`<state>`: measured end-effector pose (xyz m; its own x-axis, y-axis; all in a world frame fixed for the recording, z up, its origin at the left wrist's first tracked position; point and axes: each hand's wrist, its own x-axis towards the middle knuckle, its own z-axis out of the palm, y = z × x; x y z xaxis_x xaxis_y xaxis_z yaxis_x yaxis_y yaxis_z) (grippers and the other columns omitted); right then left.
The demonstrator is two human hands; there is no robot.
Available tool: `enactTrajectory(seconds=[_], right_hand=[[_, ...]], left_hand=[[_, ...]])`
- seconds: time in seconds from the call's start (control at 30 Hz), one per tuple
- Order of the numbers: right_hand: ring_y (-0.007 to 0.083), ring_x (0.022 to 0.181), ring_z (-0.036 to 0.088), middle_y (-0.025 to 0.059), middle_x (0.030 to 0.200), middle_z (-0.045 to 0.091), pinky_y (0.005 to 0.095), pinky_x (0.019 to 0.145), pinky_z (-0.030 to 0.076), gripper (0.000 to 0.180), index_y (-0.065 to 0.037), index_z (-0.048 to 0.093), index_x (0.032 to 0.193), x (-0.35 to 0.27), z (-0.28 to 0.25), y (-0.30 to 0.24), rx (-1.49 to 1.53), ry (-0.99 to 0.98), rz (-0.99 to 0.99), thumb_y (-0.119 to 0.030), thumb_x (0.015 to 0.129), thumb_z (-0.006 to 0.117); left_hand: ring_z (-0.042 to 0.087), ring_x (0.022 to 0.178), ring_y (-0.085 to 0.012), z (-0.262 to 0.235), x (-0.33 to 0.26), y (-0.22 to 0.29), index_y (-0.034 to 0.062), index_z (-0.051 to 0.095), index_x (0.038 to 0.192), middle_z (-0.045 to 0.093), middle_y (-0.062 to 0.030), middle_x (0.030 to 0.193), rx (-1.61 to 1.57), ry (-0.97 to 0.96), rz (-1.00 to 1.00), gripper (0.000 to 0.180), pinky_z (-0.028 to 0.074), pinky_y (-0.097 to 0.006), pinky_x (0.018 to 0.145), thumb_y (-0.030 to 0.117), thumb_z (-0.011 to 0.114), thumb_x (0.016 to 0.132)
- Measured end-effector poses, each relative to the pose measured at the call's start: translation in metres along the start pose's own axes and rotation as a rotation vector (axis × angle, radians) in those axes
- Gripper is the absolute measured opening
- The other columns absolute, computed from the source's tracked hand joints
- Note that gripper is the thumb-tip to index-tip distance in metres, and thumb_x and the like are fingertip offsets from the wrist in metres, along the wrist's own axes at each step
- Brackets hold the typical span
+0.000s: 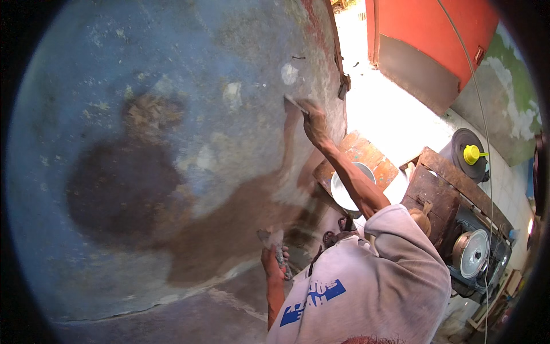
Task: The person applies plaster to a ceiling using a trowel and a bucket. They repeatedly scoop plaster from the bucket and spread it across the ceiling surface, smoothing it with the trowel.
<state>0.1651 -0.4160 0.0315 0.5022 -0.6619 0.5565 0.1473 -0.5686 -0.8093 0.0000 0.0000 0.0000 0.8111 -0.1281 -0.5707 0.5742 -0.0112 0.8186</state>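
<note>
Right hand (pixel 314 123) stretched up, grip pinching a scraper (pixel 295 103) flat on the blue wall (pixel 172 86) so the blade spreads filler. Left hand (pixel 275 258), low by the wall, is closed round a putty-loaded trowel (pixel 270 237), kept ready for refills.

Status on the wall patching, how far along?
Done: a few pale filler patches sit on the blue wall. In hand: the right hand presses a scraper blade against the wall; the left hand holds a second blade with grey paste. Left: the flaked brown spot and large dark stains look untreated.
</note>
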Motion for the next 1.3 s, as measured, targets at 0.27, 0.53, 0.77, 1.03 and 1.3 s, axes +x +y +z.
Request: enactTrajectory(seconds=[0.27,0.53,0.77,1.03,1.3], right_hand=[[0.0221,0.083,0.064,0.0086,0.094,0.065,0.045,0.07,0.053,0.023,-0.003,0.062,0.104,-0.035,-0.045,0.03,1.131,0.014,0.871,-0.004,0.081,0.063],[0.0201,0.083,0.063,0.0065,0.087,0.065,0.0432,0.08,0.053,0.016,-0.003,0.06,0.096,-0.068,-0.058,0.08,1.316,-0.02,1.066,-0.001,0.081,0.06],[0.0153,0.069,0.061,0.004,0.08,0.064,0.0317,0.067,0.05,0.01,-0.003,0.061,0.09,-0.019,-0.089,0.031,1.024,0.057,0.781,-0.004,0.08,0.063],[0.014,0.086,0.057,0.0061,0.099,0.064,0.0287,0.079,0.045,0.032,0.006,0.058,0.113,0.148,-0.124,-0.094,0.499,0.085,0.209,-0.012,0.086,0.056],[0.0347,0.103,0.057,0.018,0.11,0.059,0.0401,0.088,0.047,0.033,-0.004,0.059,0.117,0.256,-0.053,-0.116,-0.207,0.371,-0.465,-0.002,0.084,0.053]], left_hand=[[0.058,0.053,-0.0202,0.012,-0.003,0.015,0.0009,0.049,0.117,0.063,-0.0152,0.076,-0.089,0.02,-0.026,0.031,0.048,-0.031,0.049,0.016,0.054,0.09],[0.058,0.053,-0.019,0.01,-0.006,0.003,0.0039,0.05,0.116,0.064,-0.0147,0.078,-0.081,0.026,0.019,0.03,0.045,-0.029,0.047,0.022,0.054,0.092],[0.057,0.05,-0.0194,0.023,-0.005,0.005,0.0053,0.047,0.117,0.064,-0.0161,0.077,-0.16,0.027,0.011,0.03,0.045,-0.029,0.044,0.021,0.053,0.092],[0.058,0.054,-0.0222,0.022,0.001,0.002,0.0013,0.047,0.115,0.062,-0.0178,0.077,-0.171,-0.016,0.031,0.03,0.049,-0.032,0.049,0.015,0.054,0.09],[0.058,0.051,-0.0211,0.024,0.002,-0.001,0.0026,0.048,0.113,0.063,-0.0168,0.075,-0.182,-0.007,0.027,0.028,0.048,-0.032,0.048,0.017,0.056,0.091]])
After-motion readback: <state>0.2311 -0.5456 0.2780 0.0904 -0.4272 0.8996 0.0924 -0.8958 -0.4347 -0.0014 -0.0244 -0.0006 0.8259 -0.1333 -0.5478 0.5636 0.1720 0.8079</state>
